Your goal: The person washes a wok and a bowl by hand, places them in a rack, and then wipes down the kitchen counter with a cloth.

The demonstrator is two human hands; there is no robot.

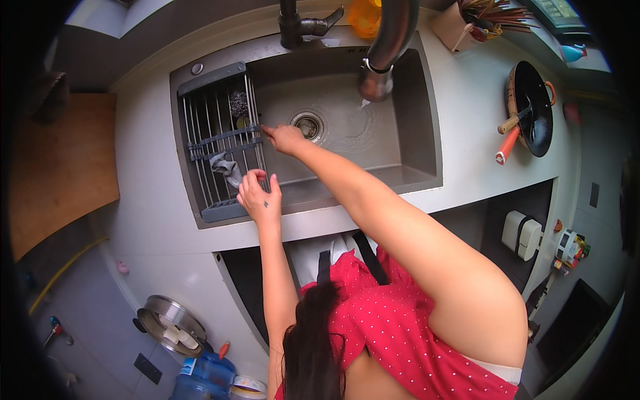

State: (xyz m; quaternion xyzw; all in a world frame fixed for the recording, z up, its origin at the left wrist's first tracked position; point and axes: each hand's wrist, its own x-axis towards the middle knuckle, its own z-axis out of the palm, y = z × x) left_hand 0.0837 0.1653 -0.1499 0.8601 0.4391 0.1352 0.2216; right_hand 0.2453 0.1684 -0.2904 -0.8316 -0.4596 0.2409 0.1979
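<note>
My left hand (259, 197) is at the near right corner of a metal-barred sink rack (225, 135), thumb and fingers apart, close to a grey cloth (226, 167) draped over the bars. My right hand (285, 138) reaches to the rack's right side, its fingertips at the grey strap end; whether they grip it is hard to tell. In the rack's far part lie a steel wool scourer (239, 104) and a small yellowish round item (243, 123). The rack sits across the left side of a sink basin (330, 125). Water runs from the dark faucet (376, 82) into the basin.
A wok (537, 110) holding wooden- and orange-handled utensils stands on the right counter. Behind are a chopstick holder (452, 27) and an orange bottle (365, 19). Left is a wooden board (65, 165). Low at the left are a steel pot (170, 325) and blue water jug (205, 375).
</note>
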